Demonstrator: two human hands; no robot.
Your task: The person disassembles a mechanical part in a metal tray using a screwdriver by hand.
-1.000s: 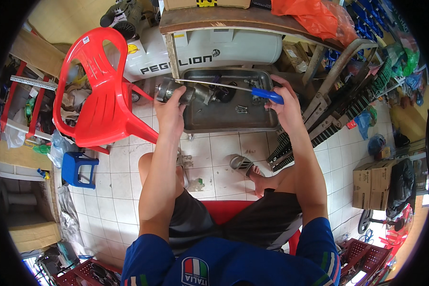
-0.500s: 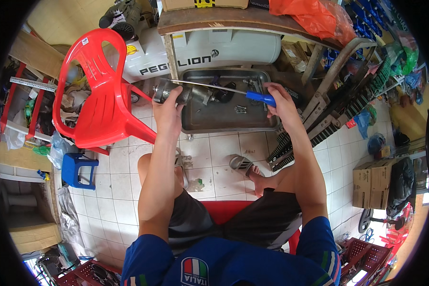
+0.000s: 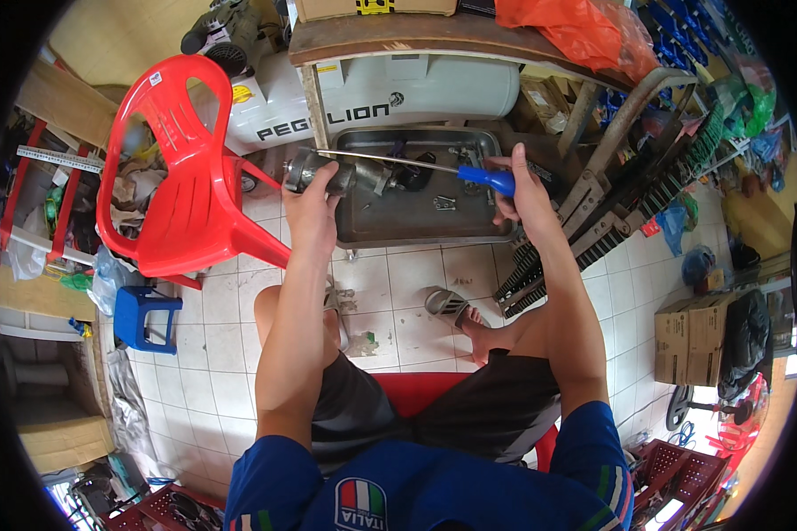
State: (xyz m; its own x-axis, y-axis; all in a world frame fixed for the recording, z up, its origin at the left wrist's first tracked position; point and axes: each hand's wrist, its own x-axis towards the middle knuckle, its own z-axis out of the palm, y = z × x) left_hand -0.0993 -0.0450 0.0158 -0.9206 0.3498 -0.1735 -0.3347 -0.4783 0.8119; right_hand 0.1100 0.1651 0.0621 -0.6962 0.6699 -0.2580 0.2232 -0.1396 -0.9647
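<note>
My left hand is closed around a grey cylindrical metal motor, which it holds over the left side of a dark metal tray. My right hand grips the blue handle of a long screwdriver, with the thumb raised off it. The shaft runs leftward across the tray, its tip near the far side of the motor. Whether the tip touches the motor I cannot tell. In the tray lie a few small bolts and a dark round part.
A red plastic chair stands left of the tray, a small blue stool nearer. Behind the tray are a white air compressor tank and a wooden bench. Long dark metal frames lean at the right, with cardboard boxes beyond.
My right thumb has lifted off the screwdriver handle, and the other fingers have shifted on it. The motor and my left hand stay almost where they were.
</note>
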